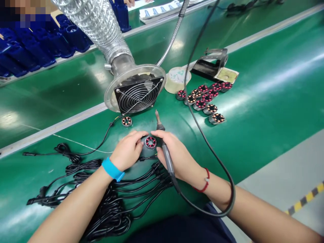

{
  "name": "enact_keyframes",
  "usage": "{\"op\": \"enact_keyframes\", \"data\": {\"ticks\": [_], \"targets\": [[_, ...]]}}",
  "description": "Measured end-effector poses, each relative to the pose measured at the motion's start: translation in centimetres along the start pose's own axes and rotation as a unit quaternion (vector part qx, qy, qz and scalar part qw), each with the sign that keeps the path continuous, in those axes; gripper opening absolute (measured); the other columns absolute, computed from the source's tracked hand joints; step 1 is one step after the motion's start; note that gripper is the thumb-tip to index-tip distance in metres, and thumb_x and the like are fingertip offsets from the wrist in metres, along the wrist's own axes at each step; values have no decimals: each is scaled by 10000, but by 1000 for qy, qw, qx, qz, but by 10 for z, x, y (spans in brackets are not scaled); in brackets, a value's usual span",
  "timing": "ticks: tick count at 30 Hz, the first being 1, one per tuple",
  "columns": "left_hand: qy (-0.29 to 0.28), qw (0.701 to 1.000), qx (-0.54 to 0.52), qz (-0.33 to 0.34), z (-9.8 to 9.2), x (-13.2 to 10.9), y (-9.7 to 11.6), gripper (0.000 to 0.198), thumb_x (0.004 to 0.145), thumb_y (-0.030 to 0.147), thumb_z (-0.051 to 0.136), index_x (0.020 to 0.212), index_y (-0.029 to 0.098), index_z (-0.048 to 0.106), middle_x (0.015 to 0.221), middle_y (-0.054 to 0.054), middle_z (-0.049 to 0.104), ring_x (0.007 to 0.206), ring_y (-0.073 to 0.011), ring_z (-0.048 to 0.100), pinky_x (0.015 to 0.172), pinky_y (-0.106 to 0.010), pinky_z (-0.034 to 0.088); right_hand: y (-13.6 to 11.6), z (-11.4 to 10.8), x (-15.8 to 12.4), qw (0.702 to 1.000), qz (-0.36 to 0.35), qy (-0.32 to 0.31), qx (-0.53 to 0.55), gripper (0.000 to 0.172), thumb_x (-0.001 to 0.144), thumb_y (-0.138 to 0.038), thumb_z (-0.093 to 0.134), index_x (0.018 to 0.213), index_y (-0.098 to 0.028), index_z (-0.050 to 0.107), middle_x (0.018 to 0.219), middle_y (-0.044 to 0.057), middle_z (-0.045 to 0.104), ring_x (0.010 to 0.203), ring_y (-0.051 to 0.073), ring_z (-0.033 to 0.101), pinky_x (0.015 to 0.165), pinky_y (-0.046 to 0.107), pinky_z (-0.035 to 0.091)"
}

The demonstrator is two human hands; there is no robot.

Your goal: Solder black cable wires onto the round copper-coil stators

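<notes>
Fan (pixel 139 97) sits ahead, cables (pixel 107 217) lie heaped nearer you.
Your right hand (pixel 178 155) clamps soldering iron (pixel 167 158); can't tell whether your left hand (pixel 128 148) grips coil ring (pixel 151 138).

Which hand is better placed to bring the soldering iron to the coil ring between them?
Likely the right hand: it holds the soldering iron, close to the coil ring. The left hand, at the ring's other side, shows no tool.

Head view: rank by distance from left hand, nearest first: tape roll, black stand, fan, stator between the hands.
From the left hand:
1. Stator: just right.
2. Fan: beyond, slightly right.
3. Tape roll: right of the fan.
4. Black stand: right of the tape roll.
</notes>
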State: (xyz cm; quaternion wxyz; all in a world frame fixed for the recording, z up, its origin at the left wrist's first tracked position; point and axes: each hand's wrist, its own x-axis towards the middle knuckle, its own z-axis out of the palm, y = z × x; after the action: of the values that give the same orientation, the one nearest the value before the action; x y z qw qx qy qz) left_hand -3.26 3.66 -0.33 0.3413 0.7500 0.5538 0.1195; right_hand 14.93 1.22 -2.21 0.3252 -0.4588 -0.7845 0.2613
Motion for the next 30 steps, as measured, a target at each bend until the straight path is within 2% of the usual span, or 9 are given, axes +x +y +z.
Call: {"op": "enact_keyframes", "data": {"ticks": [4, 8, 12, 15, 18, 20, 24, 27, 30], "targets": [[-6, 1000, 18, 7, 1, 3, -2, 171, 881, 106, 469, 939, 166, 617, 888, -36, 574, 804, -176, 547, 760, -322, 429, 5, 7, 2, 999, 16, -47, -16, 430, 817, -92, 511, 1241, -152, 476, 1102, 143, 621, 1000, 280, 567, 838, 473, 499], [9, 1000, 13, 17, -3, 1, 1, 154, 893, 148, 466, 784, 174, 572, 795, -13, 538, 737, -160, 524, 700, -298, 418, 7, 8, 3, 999, 12, -42, -14, 413, 822, -109, 528, 1232, -148, 490, 1082, 149, 631, 979, 287, 572, 806, 466, 497], [15, 999, 1, 44, -8, -2, 4, 164, 882, 145, 462, 770, 181, 576, 789, -9, 535, 749, -153, 523, 709, -284, 411, 9, 5, 2, 999, 12, -33, -16, 396, 828, -122, 534, 1221, -156, 490, 1082, 150, 632, 991, 299, 566, 801, 475, 493], [41, 999, -1, 22, -10, -2, 4, 155, 868, 144, 471, 766, 178, 582, 763, -6, 524, 723, -149, 513, 682, -275, 400, 11, 4, 1, 999, 14, -40, -28, 402, 832, -127, 541, 1227, -168, 481, 1082, 145, 632, 991, 303, 564, 804, 481, 484], [70, 997, -30, 8, -9, -1, 3, 127, 862, 160, 491, 886, 178, 614, 746, 3, 513, 693, -143, 503, 667, -268, 403, 13, 3, 0, 999, -7, -44, -25, 413, 835, -106, 522, 1236, -182, 459, 1081, 125, 632, 974, 281, 571, 823, 469, 472], [49, 998, -46, 22, -8, 0, 3, 152, 877, 187, 492, 950, 182, 625, 770, -1, 529, 711, -143, 515, 686, -271, 413, 14, 4, 0, 998, -31, -50, -13, 433, 836, -83, 496, 1255, -175, 436, 1092, 117, 631, 970, 262, 571, 833, 451, 469], [7, 999, 3, 40, -4, 1, 8, 107, 876, 247, 530, 830, 176, 595, 786, -6, 530, 732, -153, 517, 675, -281, 399, 17, 6, -2, 995, -60, -70, 24, 413, 869, -82, 444, 1276, -147, 418, 1132, 119, 621, 981, 224, 570, 853, 414, 475], [7, 997, 63, 37, -2, 2, 11, 133, 865, 219, 535, 739, 175, 528, 739, 5, 489, 690, -151, 482, 638, -281, 367, 18, 6, -3, 994, -73, -64, 50, 422, 872, -68, 415, 1287, -147, 406, 1150, 115, 610, 1010, 207, 570, 885, 401, 474], [16, 997, 69, 35, 0, 4, 12, 193, 884, 176, 476, 691, 179, 485, 704, 10, 468, 663, -145, 467, 634, -281, 361, 17, 4, -3, 995, -65, -68, 41, 474, 840, -61, 434, 1303, -155, 389, 1143, 112, 605, 1013, 222, 563, 881, 420, 476]]}}
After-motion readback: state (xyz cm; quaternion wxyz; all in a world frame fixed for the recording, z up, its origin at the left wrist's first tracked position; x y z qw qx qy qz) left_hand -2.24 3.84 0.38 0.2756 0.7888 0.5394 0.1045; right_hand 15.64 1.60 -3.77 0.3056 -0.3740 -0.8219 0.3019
